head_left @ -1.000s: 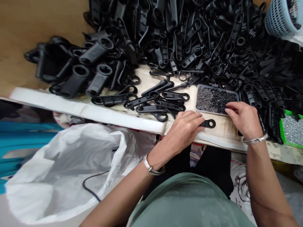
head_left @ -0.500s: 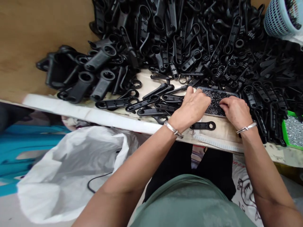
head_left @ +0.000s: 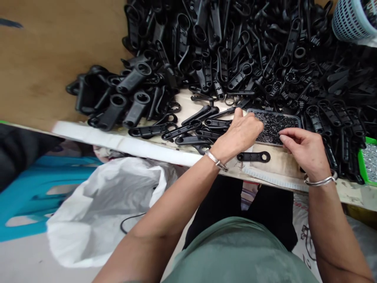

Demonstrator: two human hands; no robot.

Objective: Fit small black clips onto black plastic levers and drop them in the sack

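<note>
My left hand (head_left: pixel 244 131) is closed at the left end of a clear tray (head_left: pixel 290 117) filled with tiny black pieces; its fingertips are hidden, so what it grips cannot be made out. At the tray's right front corner, my right hand (head_left: pixel 304 149) has thumb and forefinger pinched together, and anything between them is too small to name. A flat black part with a toothed ring (head_left: pixel 253 157) lies between the hands, close to the table's front edge. More black handle-shaped parts (head_left: pixel 193 129) lie left of my left hand.
A large heap of black parts (head_left: pixel 218 47) covers the back. At the right are a green tray (head_left: pixel 365 167) of small silvery pieces and a pale blue basket (head_left: pixel 350 23). An open white sack (head_left: pixel 103 212) stands below the table's edge at left.
My right hand has drawn back to the right and toward the table's front, away from the tray's middle. My left hand has stayed at the tray's left end. The view has shifted slightly.
</note>
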